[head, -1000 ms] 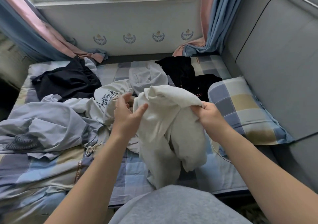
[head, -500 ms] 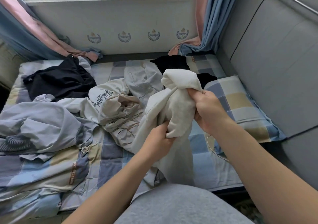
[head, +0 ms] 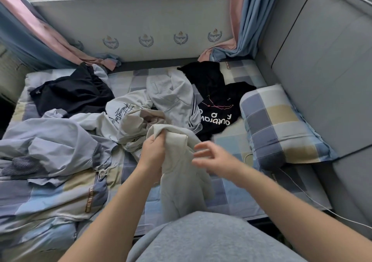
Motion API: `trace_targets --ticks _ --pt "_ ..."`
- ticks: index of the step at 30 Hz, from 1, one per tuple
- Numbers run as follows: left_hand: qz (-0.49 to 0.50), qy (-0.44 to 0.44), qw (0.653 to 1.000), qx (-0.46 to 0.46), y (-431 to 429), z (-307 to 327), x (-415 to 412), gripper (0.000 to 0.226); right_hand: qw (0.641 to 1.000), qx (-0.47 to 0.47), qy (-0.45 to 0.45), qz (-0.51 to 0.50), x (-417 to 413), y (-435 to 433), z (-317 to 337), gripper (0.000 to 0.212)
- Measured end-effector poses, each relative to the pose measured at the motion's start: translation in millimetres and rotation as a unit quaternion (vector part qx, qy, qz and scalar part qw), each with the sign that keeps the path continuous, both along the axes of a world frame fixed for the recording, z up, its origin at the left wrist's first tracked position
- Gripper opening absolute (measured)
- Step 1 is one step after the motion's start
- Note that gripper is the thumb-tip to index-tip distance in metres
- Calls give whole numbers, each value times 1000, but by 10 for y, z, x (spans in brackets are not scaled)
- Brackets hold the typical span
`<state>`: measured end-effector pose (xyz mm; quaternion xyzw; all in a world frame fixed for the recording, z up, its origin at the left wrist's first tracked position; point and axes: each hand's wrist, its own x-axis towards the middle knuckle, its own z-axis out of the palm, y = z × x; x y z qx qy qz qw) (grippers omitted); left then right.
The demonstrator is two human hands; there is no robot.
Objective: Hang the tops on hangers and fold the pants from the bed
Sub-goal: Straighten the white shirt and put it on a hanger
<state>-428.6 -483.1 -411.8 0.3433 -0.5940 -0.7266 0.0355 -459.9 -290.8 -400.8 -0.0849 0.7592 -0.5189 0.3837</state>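
Note:
My left hand (head: 153, 151) grips the top of a cream garment (head: 181, 181) that hangs down over the bed's near edge. Just to its right my right hand (head: 213, 159) hovers with fingers spread, blurred and holding nothing. Behind them the checked bed (head: 227, 197) carries a pile: a white top with script print (head: 120, 112), a beige piece (head: 138, 129), a light grey garment with dark stripes (head: 173, 98), a black printed top (head: 217, 104), a dark navy garment (head: 74, 92) at the back left and a pale blue shirt (head: 54, 147) on the left. No hanger is in sight.
A checked pillow (head: 281, 129) lies at the right against a grey padded wall (head: 322, 80). Pink and blue curtains (head: 241, 30) hang at both back corners under a window. A thin white cable (head: 302, 193) trails across the bed's right side. My grey top (head: 211, 241) fills the bottom.
My right hand has let go of the cream garment and opened. My left hand has shifted up to the bunched top, and the garment has dropped lower in front of me.

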Motion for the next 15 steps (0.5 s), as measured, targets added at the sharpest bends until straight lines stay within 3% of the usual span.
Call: trace_targets --ticks 3,5,6,9,11,15 --pt "31 6 997 74 1 115 -19 30 996 49 19 73 241 -96 -309 106" --pt "48 -2 992 119 0 234 -48 32 996 67 30 43 303 -180 -449 116" --pt "56 -7 988 142 2 296 -64 32 998 56 31 14 307 -221 -489 107" --pt "69 0 979 190 -13 423 -120 34 997 9 66 -44 221 -279 -578 35" --pt "83 12 977 195 -84 466 -150 35 993 33 92 -63 109 -255 -595 4" --pt "121 3 986 115 -328 477 -144 37 986 8 124 -115 -118 -62 -464 24"
